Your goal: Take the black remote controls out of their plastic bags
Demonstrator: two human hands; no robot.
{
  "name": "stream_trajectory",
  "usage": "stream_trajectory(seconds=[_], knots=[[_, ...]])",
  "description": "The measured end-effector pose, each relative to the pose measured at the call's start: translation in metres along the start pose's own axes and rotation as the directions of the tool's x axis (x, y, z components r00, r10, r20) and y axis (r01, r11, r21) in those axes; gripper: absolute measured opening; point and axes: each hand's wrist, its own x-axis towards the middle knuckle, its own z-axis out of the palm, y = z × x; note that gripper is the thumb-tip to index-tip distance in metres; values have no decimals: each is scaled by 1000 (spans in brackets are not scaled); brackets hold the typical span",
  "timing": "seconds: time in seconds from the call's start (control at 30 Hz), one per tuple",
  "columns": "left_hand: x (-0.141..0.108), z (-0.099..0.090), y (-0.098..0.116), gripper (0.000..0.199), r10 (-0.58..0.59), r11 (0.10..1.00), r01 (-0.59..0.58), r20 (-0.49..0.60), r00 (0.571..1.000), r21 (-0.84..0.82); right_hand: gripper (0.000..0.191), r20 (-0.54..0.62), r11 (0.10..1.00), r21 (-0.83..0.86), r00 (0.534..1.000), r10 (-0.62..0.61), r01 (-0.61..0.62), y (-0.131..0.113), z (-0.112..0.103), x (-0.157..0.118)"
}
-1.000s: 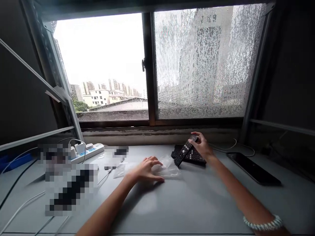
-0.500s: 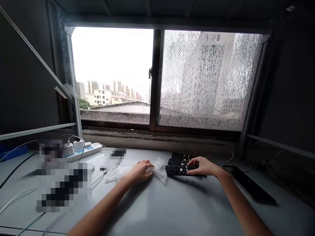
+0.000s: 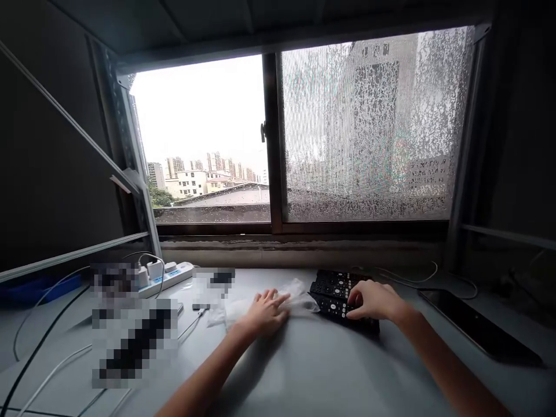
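Note:
My right hand (image 3: 374, 301) grips a black remote control (image 3: 333, 307) with light buttons between thumb and fingers, around its right part. Behind it, close by, lie other black remote controls (image 3: 332, 282), partly overlapped by the hand and the held one. My left hand (image 3: 268, 313) rests with fingers stretched out on a crumpled clear plastic bag (image 3: 299, 296). The bag spreads out on both sides of that hand, and its right end touches or nearly touches the held remote's left end.
A black smartphone (image 3: 478, 324) lies at the right on the grey table (image 3: 321, 370). At the left are a white power strip (image 3: 167, 279) with plugs, several cables, a blue tray (image 3: 47, 289) and blurred-out items. A window (image 3: 208, 139) stands behind.
The view has tilted and shifted, so the table things sit further right. The held remote has turned, its right end closer to me. My left hand stays at the bag with fingers more spread.

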Motion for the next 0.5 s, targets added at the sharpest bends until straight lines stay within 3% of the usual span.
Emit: stream_trajectory(seconds=[0.1, 0.4, 0.5], knots=[[0, 5, 0, 45, -25, 1000, 25, 66, 997, 5, 20, 30, 999, -31, 999, 28, -27, -3, 1, -2], [19, 20, -5, 49, -222, 974, 221, 10, 975, 50, 56, 152, 999, -13, 988, -40, 43, -1, 18, -1], [26, 22, -16, 49, -249, 968, 249, 2, 968, 37, 57, 195, 998, -8, 978, -67, 70, -5, 19, 0]])
